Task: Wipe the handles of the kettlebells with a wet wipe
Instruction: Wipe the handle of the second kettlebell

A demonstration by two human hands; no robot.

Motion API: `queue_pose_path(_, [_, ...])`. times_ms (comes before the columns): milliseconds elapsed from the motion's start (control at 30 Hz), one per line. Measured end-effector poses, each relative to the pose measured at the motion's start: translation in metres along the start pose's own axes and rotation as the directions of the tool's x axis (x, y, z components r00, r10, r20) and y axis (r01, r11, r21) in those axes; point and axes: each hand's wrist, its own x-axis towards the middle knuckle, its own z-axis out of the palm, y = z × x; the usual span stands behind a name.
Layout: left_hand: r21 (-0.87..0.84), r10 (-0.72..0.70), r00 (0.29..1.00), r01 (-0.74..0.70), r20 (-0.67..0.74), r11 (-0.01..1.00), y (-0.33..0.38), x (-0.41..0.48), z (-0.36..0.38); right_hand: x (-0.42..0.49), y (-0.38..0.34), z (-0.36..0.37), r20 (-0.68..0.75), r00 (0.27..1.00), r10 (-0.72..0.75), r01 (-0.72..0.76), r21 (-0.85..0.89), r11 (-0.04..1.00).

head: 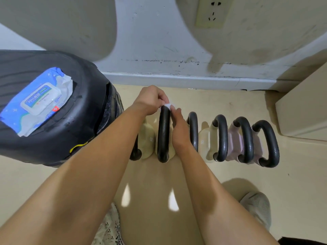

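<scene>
Pinching wet wipe [168, 105] atop kettlebell handle [163, 137]: left hand [150, 100], right hand [179, 126].

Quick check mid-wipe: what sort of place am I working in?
Probably a gym or home workout corner: a row of kettlebells stands on the floor by the wall, beside a big black padded cylinder, maybe a punch bag, with a wipes pack on top.

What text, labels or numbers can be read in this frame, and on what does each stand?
No text reads with certainty.
wet wipe pack: print on the lid label and the blue wrapper, too blurred to read.
cream kettlebell: one faint raised mark, possibly "8", not certain.
second cream kettlebell: a faint mark, too blurred to read.
</scene>
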Motion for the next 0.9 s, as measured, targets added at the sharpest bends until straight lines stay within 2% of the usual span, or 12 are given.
queue_pose_path(100, [0.076,0.025,0.998,-0.021,-0.059,0.997,0.006,-0.022,0.004,-0.019,0.010,0.005,-0.046,0.997,-0.063,0.063,-0.016,0.998])
queue_pose_path(200, [0.115,0.017,0.991,-0.001,-0.136,0.993,0.006,-0.052,0.017,-0.039,0.020,0.012,-0.056,0.997,-0.046,0.043,-0.049,0.998])
queue_pose_path(267, [0.061,0.000,0.982,0.012,-0.191,0.998,0.003,-0.075,0.029,-0.052,0.029,0.016,-0.054,0.997,-0.056,0.053,-0.043,0.998])
queue_pose_path(400, [-0.189,-0.085,0.938,0.021,-0.337,0.982,-0.004,-0.125,0.055,-0.080,0.043,0.016,-0.059,0.997,-0.057,0.054,-0.051,0.997])
queue_pose_path(500, [-0.178,-0.088,0.900,0.012,-0.427,0.984,-0.007,-0.157,0.076,-0.100,0.055,0.014,-0.056,0.997,-0.062,0.055,-0.116,0.992])
queue_pose_path(600, [-0.253,-0.180,0.868,0.065,-0.464,0.965,-0.010,-0.178,0.095,-0.117,0.064,0.008,-0.087,0.992,-0.087,0.076,-0.126,0.989])
queue_pose_path(700, [-0.399,-0.296,0.829,0.097,-0.475,0.912,-0.015,-0.190,0.110,-0.124,0.076,0.004,-0.119,0.988,-0.094,0.075,-0.151,0.986])
queue_pose_path(800, [-0.564,-0.428,0.805,0.144,-0.411,0.813,-0.020,-0.194,0.114,-0.127,0.079,0.005,-0.125,0.987,-0.101,0.078,-0.177,0.981])
queue_pose_path(900, [-0.628,-0.478,0.794,0.161,-0.375,0.761,-0.024,-0.190,0.113,-0.127,0.075,0.009,-0.147,0.980,-0.138,0.102,-0.229,0.968])
